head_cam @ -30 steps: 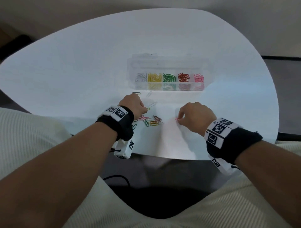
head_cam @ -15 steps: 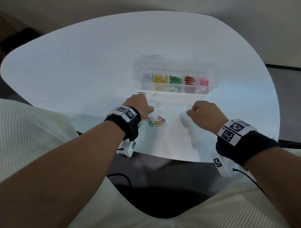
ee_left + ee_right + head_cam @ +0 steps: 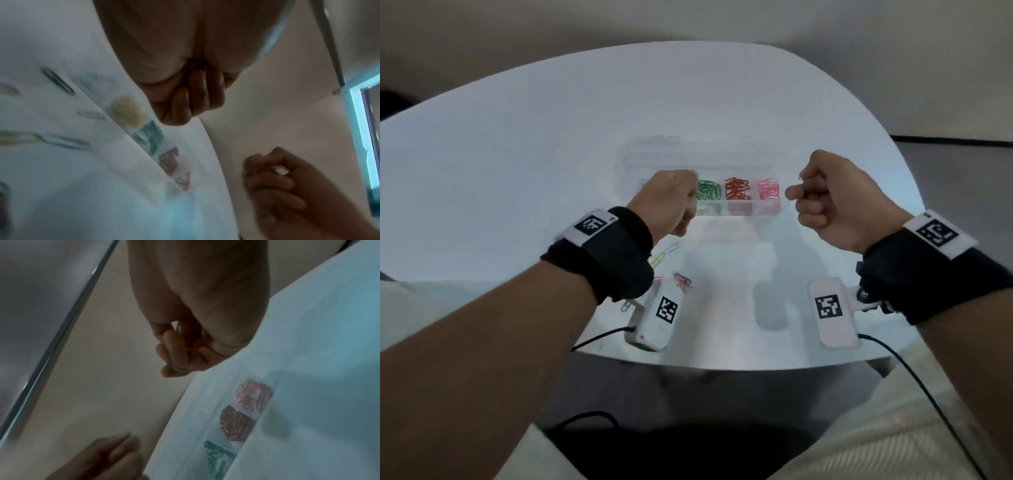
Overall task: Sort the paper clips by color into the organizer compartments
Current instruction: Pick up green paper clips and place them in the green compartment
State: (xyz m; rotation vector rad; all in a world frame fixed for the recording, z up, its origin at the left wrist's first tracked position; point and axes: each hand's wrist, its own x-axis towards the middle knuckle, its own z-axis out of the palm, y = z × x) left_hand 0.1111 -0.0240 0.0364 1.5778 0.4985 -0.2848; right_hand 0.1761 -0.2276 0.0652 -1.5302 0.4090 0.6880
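The clear organizer lies across the middle of the white table. Its green, red and pink compartments each hold several clips. My left hand hovers over its left end with the fingers curled in. It hides the two left compartments, and no clip shows in it. My right hand hangs in the air just right of the pink end. It pinches a small red paper clip between thumb and forefinger. The left wrist view shows the curled left fingers above the yellow clips.
Loose clips lie on the table nearer me: a silver and yellow pair, a pink and red cluster, and one silver clip by my left wrist. The table's front edge is close to my body. Cables hang from both wrists.
Both hands have lifted off the table and moved away from me to the organizer. The right hand picked the red clip off the table and carried it up.
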